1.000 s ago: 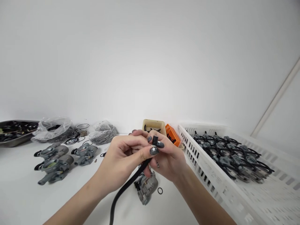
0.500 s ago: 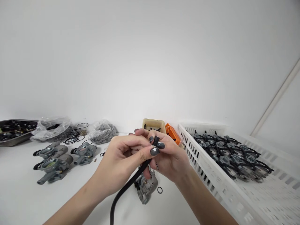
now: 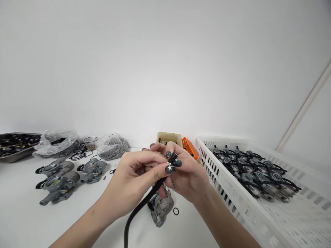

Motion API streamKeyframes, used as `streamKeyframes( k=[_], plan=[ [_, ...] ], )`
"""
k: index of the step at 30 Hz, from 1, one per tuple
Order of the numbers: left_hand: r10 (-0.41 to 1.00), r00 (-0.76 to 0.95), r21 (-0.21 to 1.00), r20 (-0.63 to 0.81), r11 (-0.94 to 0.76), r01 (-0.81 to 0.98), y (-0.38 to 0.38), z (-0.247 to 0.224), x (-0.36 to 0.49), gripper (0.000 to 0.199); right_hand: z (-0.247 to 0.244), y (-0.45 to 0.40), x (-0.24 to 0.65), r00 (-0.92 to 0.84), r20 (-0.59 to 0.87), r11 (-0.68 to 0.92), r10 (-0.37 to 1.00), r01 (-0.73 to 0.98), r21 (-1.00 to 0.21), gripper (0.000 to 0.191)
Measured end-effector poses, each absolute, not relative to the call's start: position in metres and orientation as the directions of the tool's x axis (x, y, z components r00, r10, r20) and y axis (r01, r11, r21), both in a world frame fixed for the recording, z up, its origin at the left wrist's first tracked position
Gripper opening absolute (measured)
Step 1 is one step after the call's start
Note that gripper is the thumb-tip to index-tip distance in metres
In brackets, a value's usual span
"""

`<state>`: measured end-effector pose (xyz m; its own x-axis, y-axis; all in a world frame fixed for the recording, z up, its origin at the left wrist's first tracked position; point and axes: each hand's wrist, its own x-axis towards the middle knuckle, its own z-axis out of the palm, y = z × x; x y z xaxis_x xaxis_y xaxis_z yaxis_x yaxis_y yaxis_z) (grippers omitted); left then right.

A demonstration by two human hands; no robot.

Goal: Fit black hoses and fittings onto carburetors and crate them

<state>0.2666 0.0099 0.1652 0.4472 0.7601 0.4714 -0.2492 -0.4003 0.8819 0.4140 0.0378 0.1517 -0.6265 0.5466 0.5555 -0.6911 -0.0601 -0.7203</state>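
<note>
A black rubber hose (image 3: 141, 204) runs up from the bottom edge into both hands, its short end showing between the fingertips. My left hand (image 3: 141, 179) is closed on it, the thumb pressing from above. My right hand (image 3: 190, 172) pinches the hose near its tip, thumb and forefinger together. Below the hands a grey metal carburetor (image 3: 160, 208) lies on the white table, its upper part hidden by the fingers. Beside it rests a small black O-ring (image 3: 176, 211).
On the left stand several carburetors (image 3: 55, 186), bags of small parts (image 3: 113, 147), loose rings (image 3: 79, 155) and a metal tray (image 3: 19, 155). A white crate (image 3: 239, 199) on the right holds rows of carburetors with hoses. Behind my hands are a beige bin (image 3: 169, 134) and an orange basket (image 3: 190, 148).
The hose's tip has tilted slightly to the right between the fingertips, and its lower length has shifted a little rightward. Both hands keep their grip.
</note>
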Motion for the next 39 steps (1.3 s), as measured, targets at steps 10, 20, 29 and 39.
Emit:
streamKeyframes(
  k=[10,20,29,39],
  plan=[
    [0.662,0.393,0.73,0.639,-0.683,-0.036,0.005,0.166,0.266,0.021,0.153,0.032,0.412,-0.604,0.5,-0.029,0.621,-0.655,-0.755,0.014],
    [0.593,0.37,0.608,0.715,-0.789,0.088,0.001,0.167,0.266,0.023,0.149,0.033,0.41,-0.609,0.554,-0.044,0.568,-0.695,-0.718,0.008],
    [0.613,0.364,0.621,0.701,-0.776,0.111,0.002,0.167,0.267,0.025,0.15,0.032,0.411,-0.602,0.548,-0.014,0.581,-0.681,-0.732,0.008],
    [0.594,0.292,0.603,0.75,-0.795,0.07,0.0,0.165,0.268,0.022,0.158,0.029,0.422,-0.543,0.56,0.165,0.626,-0.609,-0.776,0.005]
  ],
)
